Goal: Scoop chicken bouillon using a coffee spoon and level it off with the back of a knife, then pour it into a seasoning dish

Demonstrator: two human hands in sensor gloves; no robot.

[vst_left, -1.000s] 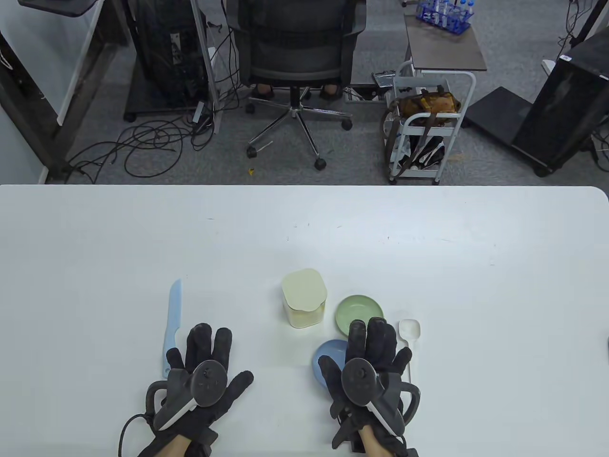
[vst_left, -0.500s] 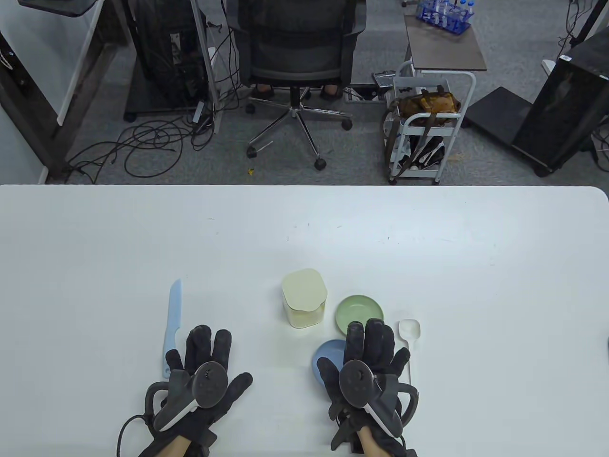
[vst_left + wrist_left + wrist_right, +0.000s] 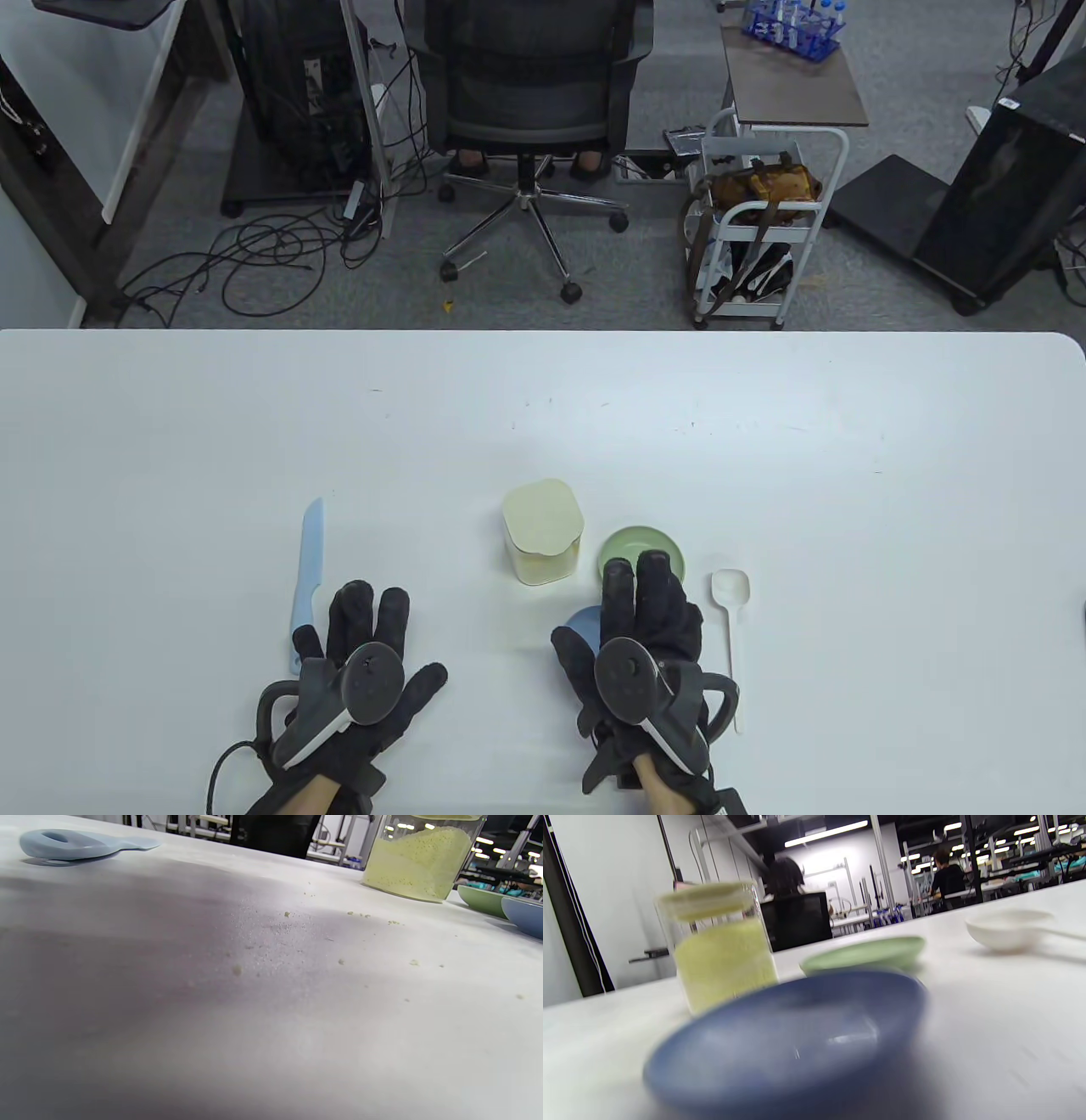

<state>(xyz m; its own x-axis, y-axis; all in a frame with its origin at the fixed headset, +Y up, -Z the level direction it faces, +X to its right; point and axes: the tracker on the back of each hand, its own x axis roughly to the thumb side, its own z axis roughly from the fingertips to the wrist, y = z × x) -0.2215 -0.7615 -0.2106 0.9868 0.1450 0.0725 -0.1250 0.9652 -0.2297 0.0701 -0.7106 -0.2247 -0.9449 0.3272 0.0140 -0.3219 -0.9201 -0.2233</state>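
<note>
A lidded clear jar [image 3: 543, 531] of yellow bouillon powder [image 3: 418, 861] stands mid-table. A green dish [image 3: 645, 543] sits right of it, a blue dish [image 3: 585, 628] nearer me. The white spoon [image 3: 731, 594] lies right of the dishes, its bowl far from me. A light blue knife [image 3: 309, 569] lies at the left. My left hand [image 3: 361, 632] rests flat on the table beside the knife handle. My right hand [image 3: 640, 611] hovers with straight fingers over the blue dish [image 3: 789, 1043], its fingertips above the green dish's near rim. Neither hand holds anything.
Yellow crumbs [image 3: 288, 914] are scattered on the white table [image 3: 764, 475] between the knife and the jar. Beyond the far edge stand an office chair [image 3: 530, 102] and a white cart [image 3: 764, 221].
My right hand has moved left and forward, away from the spoon handle, now covering most of the blue dish. The left hand has stayed put.
</note>
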